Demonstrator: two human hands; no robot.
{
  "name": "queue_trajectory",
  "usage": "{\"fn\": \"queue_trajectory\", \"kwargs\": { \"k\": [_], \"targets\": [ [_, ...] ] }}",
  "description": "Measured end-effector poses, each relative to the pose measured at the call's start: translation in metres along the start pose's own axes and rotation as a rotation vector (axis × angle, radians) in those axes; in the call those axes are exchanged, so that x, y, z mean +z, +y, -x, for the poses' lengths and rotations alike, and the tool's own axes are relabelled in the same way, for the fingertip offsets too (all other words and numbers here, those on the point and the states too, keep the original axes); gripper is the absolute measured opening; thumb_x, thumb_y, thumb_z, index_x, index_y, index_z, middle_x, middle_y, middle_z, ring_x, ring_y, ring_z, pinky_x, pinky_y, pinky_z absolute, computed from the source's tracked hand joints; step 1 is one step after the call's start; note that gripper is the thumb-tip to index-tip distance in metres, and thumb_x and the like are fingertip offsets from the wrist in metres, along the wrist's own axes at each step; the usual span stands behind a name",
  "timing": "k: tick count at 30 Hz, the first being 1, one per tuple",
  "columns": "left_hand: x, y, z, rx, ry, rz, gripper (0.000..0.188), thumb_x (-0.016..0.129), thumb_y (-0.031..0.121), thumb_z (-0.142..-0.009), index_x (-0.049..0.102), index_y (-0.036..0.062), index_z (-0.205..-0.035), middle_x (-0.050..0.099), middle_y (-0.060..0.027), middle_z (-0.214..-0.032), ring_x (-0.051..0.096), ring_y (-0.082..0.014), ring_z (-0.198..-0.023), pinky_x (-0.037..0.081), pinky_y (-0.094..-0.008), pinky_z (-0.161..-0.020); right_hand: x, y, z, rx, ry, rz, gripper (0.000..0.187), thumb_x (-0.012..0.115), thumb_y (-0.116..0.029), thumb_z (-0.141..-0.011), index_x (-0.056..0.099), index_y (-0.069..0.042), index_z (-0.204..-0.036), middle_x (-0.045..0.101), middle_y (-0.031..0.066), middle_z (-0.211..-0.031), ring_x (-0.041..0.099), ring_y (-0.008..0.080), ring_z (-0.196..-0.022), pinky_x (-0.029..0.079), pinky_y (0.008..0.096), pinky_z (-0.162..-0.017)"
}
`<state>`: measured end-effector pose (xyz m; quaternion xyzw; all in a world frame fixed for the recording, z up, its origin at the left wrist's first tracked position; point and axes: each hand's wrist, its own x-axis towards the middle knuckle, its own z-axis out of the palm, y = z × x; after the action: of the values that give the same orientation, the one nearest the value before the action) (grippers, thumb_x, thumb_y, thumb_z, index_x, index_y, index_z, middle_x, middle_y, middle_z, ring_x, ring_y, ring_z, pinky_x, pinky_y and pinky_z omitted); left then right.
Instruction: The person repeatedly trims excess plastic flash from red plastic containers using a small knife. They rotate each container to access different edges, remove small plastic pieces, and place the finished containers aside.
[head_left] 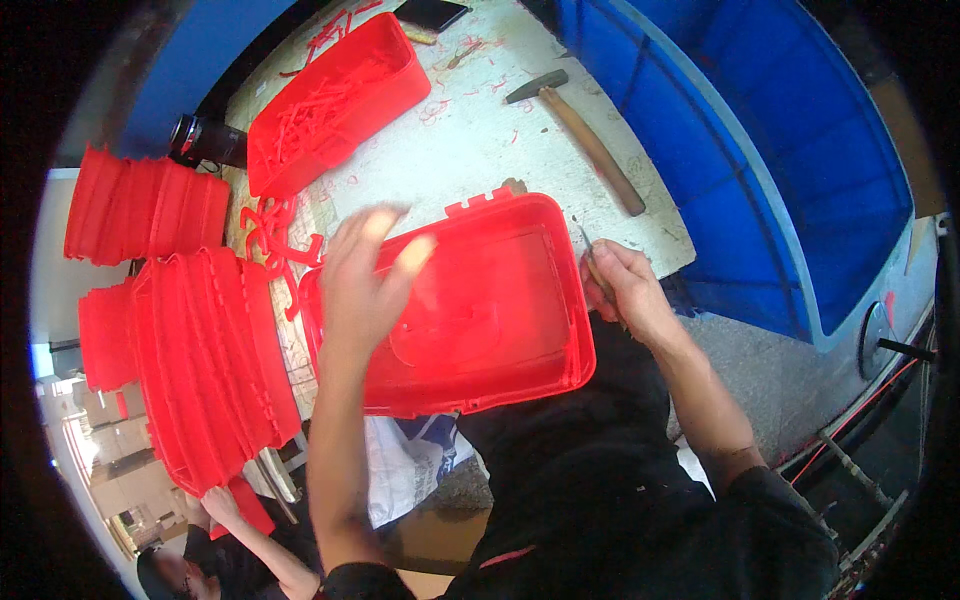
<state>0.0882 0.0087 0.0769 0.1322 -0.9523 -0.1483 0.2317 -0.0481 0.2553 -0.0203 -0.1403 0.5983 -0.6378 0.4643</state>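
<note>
A red plastic lid or shallow box (470,300) lies in front of me at the near edge of the work table, partly over my lap. My left hand (365,285) is above its left part, blurred, with fingers spread and nothing visible in them. At its right edge my right hand (628,285) is closed round a small knife (592,255), its thin blade pointing away from me. Part of the knife's handle is hidden by my fingers. Left of my left hand are loose red plastic hooked pieces (275,235).
A red bin (385,115) of plastic scraps and a hammer (590,145) lie on the table (470,130). Stacked red boxes (205,360) stand left, near a black bottle (210,140). A big blue tub (740,170) stands right. Another person's hand (220,505) touches red plastic at lower left.
</note>
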Motion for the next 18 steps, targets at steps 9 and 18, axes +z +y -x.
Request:
{"fn": "queue_trajectory", "kwargs": {
  "k": [9,18],
  "targets": [
    [0.069,-0.012,-0.01,-0.251,-0.381,-0.228,0.05,0.068,0.053,-0.089,0.063,0.0082,-0.11,0.071,-0.015,-0.074,0.071,-0.0356,-0.07,0.051,-0.0469,-0.063,0.01,-0.004,-0.004,0.1,0.079,0.158,0.042,0.039,-0.033,-0.109,0.058,-0.005,-0.084,0.05,-0.0018,-0.068,0.043,0.0088,-0.061,0.038,0.029,-0.057],
    [0.075,-0.015,-0.011,-0.318,-0.349,-0.266,0.055,0.069,0.061,-0.086,0.067,0.0127,-0.111,0.07,-0.0154,-0.07,0.071,-0.0356,-0.07,0.052,-0.0465,-0.065,0.009,0.004,0.008,0.046,0.081,0.314,0.042,0.041,-0.032,-0.109,0.059,-0.001,-0.087,0.053,0.0008,-0.07,0.048,0.0117,-0.069,0.043,0.0321,-0.065]
  ]
}}
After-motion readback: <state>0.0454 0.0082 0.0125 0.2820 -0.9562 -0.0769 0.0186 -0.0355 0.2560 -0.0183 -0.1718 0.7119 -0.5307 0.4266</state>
